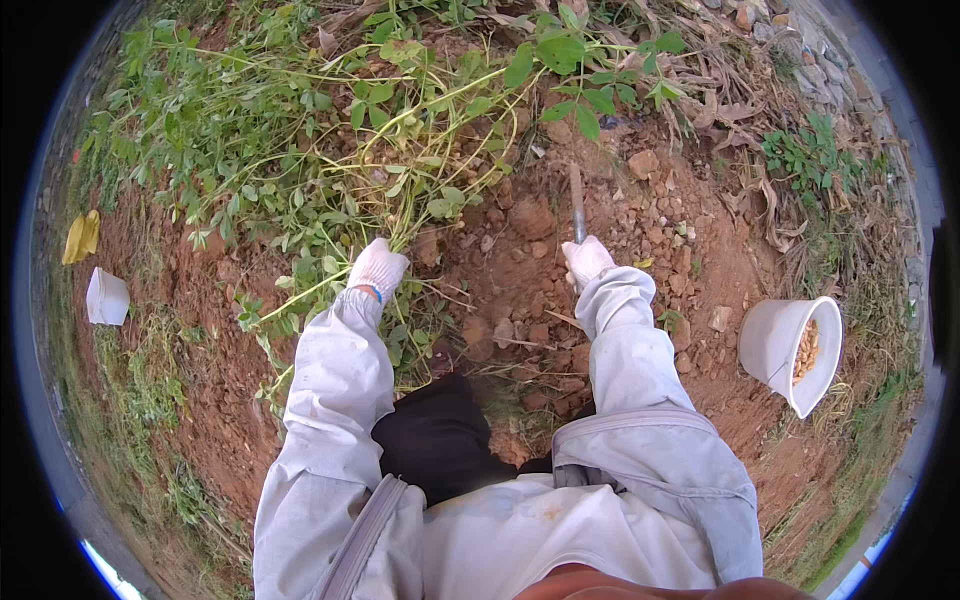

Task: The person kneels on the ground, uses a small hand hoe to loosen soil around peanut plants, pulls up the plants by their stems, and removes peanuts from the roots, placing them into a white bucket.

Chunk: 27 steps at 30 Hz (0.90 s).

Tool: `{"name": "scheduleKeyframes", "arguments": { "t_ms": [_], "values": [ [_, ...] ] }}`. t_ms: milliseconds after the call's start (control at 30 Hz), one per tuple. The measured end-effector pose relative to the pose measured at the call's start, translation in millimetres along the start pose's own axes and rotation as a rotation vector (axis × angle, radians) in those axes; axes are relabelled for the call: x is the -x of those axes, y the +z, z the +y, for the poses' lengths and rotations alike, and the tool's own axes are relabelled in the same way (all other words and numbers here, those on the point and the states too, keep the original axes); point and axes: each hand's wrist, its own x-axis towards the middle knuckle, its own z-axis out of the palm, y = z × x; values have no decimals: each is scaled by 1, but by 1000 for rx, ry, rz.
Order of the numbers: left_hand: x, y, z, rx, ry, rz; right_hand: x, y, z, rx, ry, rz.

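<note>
My left hand point(379, 268), in a whitish knit glove, is closed around the stems of leafy green plants point(300, 172) that look like peanut plants and spread up and to the left. A similar glove covers my right hand point(588, 260), closed on a metal rod-like tool handle point(577, 204) that points away from me over the loose reddish soil point(525, 262). The tool's working end cannot be made out. At the right, a white plastic bucket point(772, 345) leans over on the ground with unshelled peanuts point(806, 351) inside.
A small white container point(107, 297) and a yellow item point(81, 237), perhaps a bag or glove, lie at the far left. Dry stalks and leaves point(720, 105) cover the upper right, near a stone edge point(829, 75). Clods and stones are scattered before me.
</note>
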Motion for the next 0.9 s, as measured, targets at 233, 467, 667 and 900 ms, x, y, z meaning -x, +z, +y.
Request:
{"name": "scheduleKeyframes", "arguments": {
  "t_ms": [233, 467, 667, 900],
  "values": [
    [92, -20, 10, -270, 40, -100, 21, -16, 7, -315, -10, -114],
    [133, -57, 45, -332, 20, -177, 70, -54, 87, -631, -24, -226],
    [195, -107, 90, -257, 63, -171, 140, -91, 185, -760, 45, -256],
    [216, -59, 194, -292, 111, -292, 183, -117, 203, -899, -63, -211]
  ]
}}
